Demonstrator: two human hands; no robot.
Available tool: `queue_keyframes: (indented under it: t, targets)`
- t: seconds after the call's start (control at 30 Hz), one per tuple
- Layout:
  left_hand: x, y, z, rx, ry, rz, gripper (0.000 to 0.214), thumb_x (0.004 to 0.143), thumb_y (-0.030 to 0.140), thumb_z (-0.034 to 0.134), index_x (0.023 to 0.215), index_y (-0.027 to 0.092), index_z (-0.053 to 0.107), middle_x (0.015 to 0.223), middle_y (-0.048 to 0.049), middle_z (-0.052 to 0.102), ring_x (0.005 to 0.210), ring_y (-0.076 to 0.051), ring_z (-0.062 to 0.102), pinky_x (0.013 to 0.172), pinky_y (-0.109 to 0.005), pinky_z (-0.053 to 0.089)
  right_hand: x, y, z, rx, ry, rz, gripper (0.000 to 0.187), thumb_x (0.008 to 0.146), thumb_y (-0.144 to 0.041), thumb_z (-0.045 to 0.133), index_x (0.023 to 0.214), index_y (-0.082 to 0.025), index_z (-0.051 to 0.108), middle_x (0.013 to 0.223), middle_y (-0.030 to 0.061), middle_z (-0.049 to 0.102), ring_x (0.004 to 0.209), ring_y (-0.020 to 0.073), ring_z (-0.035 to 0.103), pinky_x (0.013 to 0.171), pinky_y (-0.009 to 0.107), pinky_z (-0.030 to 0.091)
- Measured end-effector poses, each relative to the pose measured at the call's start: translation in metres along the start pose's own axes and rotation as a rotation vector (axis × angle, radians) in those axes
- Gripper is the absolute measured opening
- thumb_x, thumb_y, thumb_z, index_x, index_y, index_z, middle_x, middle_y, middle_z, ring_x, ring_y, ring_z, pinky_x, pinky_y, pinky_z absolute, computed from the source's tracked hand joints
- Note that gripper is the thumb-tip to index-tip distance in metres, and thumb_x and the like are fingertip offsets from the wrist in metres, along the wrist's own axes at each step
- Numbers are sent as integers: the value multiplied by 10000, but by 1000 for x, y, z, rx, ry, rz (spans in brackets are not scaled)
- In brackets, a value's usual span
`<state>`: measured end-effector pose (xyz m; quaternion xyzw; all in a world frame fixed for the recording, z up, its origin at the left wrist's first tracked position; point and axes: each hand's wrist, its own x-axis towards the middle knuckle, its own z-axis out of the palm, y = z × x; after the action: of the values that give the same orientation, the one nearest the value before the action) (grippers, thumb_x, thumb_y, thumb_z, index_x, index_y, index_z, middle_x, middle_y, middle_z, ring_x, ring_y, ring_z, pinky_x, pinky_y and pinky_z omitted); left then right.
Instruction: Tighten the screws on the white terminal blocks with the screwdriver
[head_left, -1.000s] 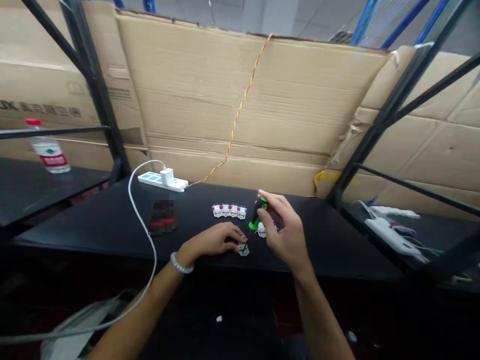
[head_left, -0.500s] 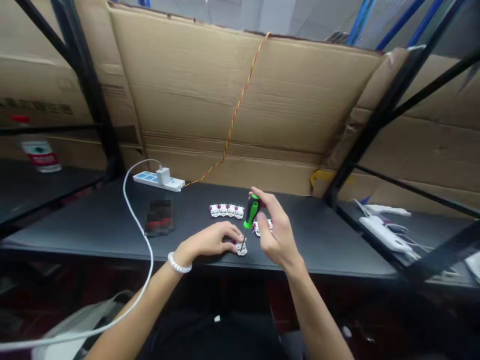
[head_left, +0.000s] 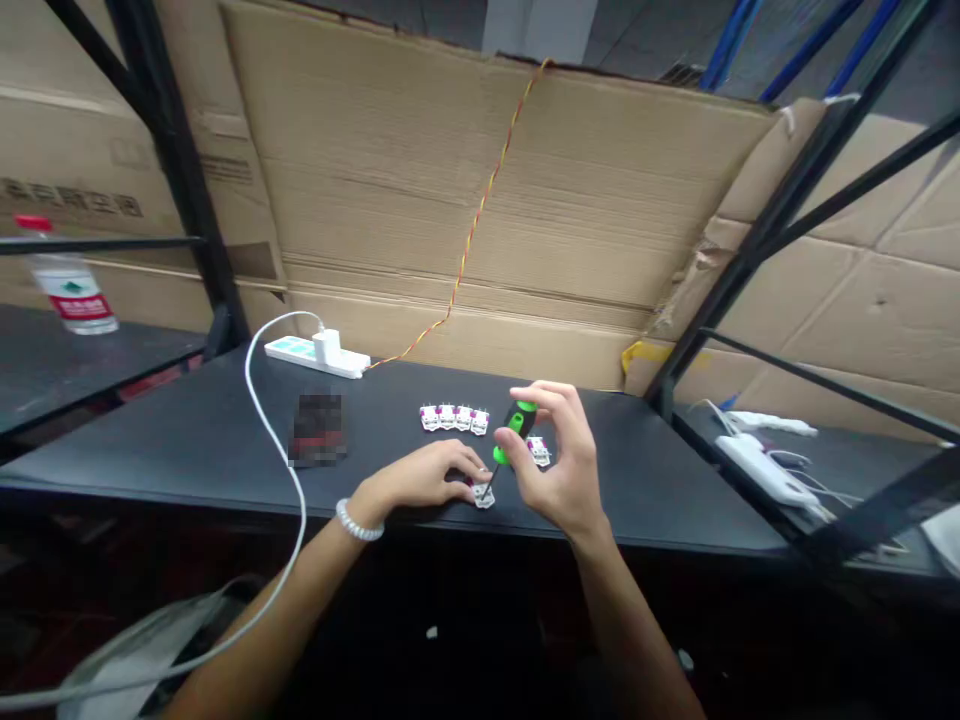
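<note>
A green and black screwdriver (head_left: 516, 428) is gripped by the handle in my right hand (head_left: 559, 462), its shaft slanting down and left. Its tip meets a small white and purple plastic part (head_left: 484, 496) at the table's front. My left hand (head_left: 433, 474) pinches that part from the left, thumb and fingers on its edge. Behind them, several similar white and purple parts (head_left: 454, 419) stand in a row. Another such part (head_left: 538, 451) lies to the right, partly covered by my right hand.
A white power strip (head_left: 349, 363) with a plugged-in charger (head_left: 326, 346) sits at the back left, and its white cable (head_left: 259, 405) loops down past my left arm. A blurred dark object (head_left: 319, 430) lies nearby. Black shelf posts (head_left: 720, 270) and cardboard (head_left: 390, 180) bound the table.
My right hand has turned about the screwdriver, its fingers now curled further over the handle top. The handle leans more to the right. My left hand stays in place on the part.
</note>
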<state>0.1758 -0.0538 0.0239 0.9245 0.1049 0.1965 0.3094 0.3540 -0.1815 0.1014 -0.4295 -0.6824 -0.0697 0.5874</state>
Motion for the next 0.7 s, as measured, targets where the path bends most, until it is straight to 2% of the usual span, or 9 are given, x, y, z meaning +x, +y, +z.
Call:
queue_keyframes:
  t: [0.07,0.2,0.27,0.33,0.4,0.53,0.6,0.7]
  targets:
    - [0,0,0,5,5,-6,218,894,219,863,1111,236,853,1220,-78,802,1170,-256,719,1097,-357,502,1,-1,1,-36,17,10,272,960,-251,722,1231,-260,712,1170,87,669,1029,242,682,838,383,602]
    - [0,2,0,-17,21,-1,207,888,211,864,1092,245,857,1209,-72,804,1159,-250,723,1081,-340,513,3,1,1,73,-115,55,399,1058,-195,495,1435,-277,596,1321,98,688,1170,246,689,1000,442,586]
    - [0,3,0,-19,17,0,207,891,203,859,1095,239,856,1202,-77,803,1155,-251,725,1076,-340,517,4,1,1,54,-104,48,359,1039,-229,550,1389,-265,623,1293,103,676,1169,256,682,979,438,593]
    - [1,4,-1,-7,10,-7,201,896,212,855,1096,237,856,1202,-79,801,1160,-254,722,1084,-346,514,4,1,1,-24,-36,29,281,979,-267,681,1259,-254,691,1196,94,660,1071,248,684,893,404,607]
    - [1,4,-1,5,-1,-15,208,897,212,855,1103,238,855,1212,-79,799,1177,-256,715,1093,-348,508,6,1,0,-59,-7,16,252,962,-255,707,1214,-251,713,1154,86,660,1023,237,684,867,391,607]
    - [1,3,-1,-3,1,-20,196,900,216,851,1096,235,857,1223,-78,797,1172,-252,715,1084,-340,508,9,0,-3,42,-124,17,398,1045,-179,486,1406,-262,631,1305,104,690,1193,247,683,1062,460,559]
    - [1,2,-1,-11,5,-13,186,900,223,852,1086,238,859,1218,-77,797,1168,-252,716,1080,-340,510,10,1,-2,33,-103,15,353,1032,-217,549,1362,-255,670,1283,106,676,1194,256,672,1062,462,558]
    - [0,0,0,-5,-1,-2,187,902,240,851,1089,245,856,1212,-73,799,1173,-254,713,1083,-346,509,10,2,0,-31,4,13,271,946,-281,741,1216,-258,756,1144,82,631,1059,244,669,951,427,592]
